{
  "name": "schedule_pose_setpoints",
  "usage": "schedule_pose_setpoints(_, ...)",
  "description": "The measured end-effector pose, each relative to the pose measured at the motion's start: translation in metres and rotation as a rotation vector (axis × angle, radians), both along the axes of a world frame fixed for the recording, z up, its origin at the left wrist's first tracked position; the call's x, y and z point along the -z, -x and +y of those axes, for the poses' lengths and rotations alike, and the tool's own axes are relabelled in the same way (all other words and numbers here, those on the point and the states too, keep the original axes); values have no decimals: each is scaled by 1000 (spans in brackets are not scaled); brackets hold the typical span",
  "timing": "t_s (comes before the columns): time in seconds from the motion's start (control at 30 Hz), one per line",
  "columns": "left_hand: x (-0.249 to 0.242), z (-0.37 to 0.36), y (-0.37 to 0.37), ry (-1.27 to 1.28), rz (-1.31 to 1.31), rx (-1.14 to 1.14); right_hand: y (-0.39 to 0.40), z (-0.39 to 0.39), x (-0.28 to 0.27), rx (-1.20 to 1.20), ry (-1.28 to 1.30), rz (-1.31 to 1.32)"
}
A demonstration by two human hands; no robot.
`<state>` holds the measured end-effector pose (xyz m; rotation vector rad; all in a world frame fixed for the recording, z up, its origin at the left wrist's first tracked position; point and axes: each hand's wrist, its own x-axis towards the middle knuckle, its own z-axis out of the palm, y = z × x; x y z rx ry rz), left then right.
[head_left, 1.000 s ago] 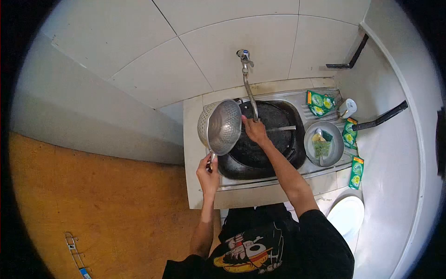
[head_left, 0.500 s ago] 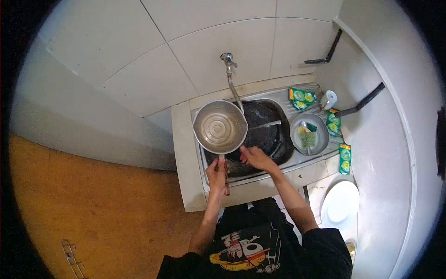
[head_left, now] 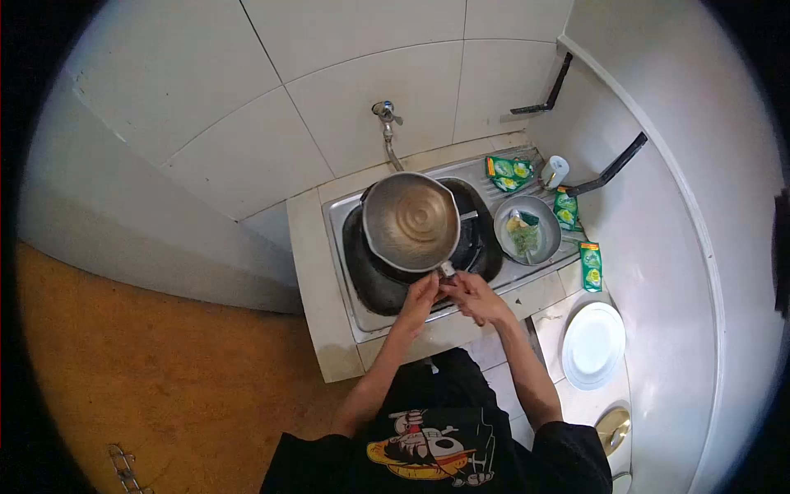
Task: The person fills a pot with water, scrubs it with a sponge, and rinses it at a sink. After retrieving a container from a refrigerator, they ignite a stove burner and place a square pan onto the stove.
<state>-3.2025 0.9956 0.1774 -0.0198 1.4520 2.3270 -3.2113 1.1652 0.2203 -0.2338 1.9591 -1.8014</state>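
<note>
A grey metal saucepan (head_left: 411, 222) with a pouring lip is held over the sink (head_left: 350, 317), its inside facing up towards me. Its handle (head_left: 447, 269) points down and right, towards me. My right hand (head_left: 477, 298) is closed round the handle. Beside it, the curled fingers of my left hand (head_left: 418, 303) grip the handle close to the pan; the hands partly hide it. Under the saucepan lies a large black pan (head_left: 374, 288) in the sink, mostly covered.
A tap (head_left: 387, 123) with a hose is on the wall behind. Right of the basin are a grey pan (head_left: 504, 235) holding a sponge, green packets (head_left: 509, 173) and a white can (head_left: 555, 170). A white plate (head_left: 593, 346) lies lower right. Black brackets (head_left: 609, 169) stick out from the wall.
The saucepan has moved right in view and turned, its handle now slanting right. My right hand has closed on the handle beside my left. The view has shifted slightly.
</note>
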Motion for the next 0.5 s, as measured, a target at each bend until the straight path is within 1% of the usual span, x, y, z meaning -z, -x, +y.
schedule_pose_setpoints(0.03,-10,-4,1,-7,2,3,0,13,10,43,-82,120)
schedule_pose_setpoints(0.07,-22,-13,2,73,-46,124,3,26,26,125,-275,407)
schedule_pose_setpoints(0.1,-30,-24,5,155,-93,242,3,39,16,121,-278,408)
schedule_pose_setpoints(0.13,-30,-34,12,242,-58,210,2,50,-5,201,-450,471)
schedule_pose_setpoints(0.17,-12,-46,27,240,-83,83,2,56,-16,280,-621,528)
schedule_pose_setpoints(0.2,4,-55,43,238,-109,-43,3,60,-15,276,-619,522)
schedule_pose_setpoints(0.27,0,-56,75,110,-244,-336,9,65,-14,376,-874,606)
schedule_pose_setpoints(0.3,5,-55,95,52,-270,-394,10,66,-15,375,-873,609)
schedule_pose_setpoints(0.33,15,-53,114,-6,-297,-452,10,67,-17,397,-937,629)
schedule_pose_setpoints(0.37,24,-50,129,-9,-294,-456,11,68,-19,418,-1001,651)
schedule_pose_setpoints(0.4,34,-47,144,-77,-337,-469,13,68,-17,416,-1003,658)
schedule_pose_setpoints(0.43,43,-42,157,-145,-380,-481,14,67,-13,482,-969,632)
schedule_pose_setpoints(0.47,52,-37,170,-151,-379,-484,15,69,-10,546,-935,605)
schedule_pose_setpoints(0.5,56,-31,180,-159,-381,-499,17,73,-8,545,-936,610)
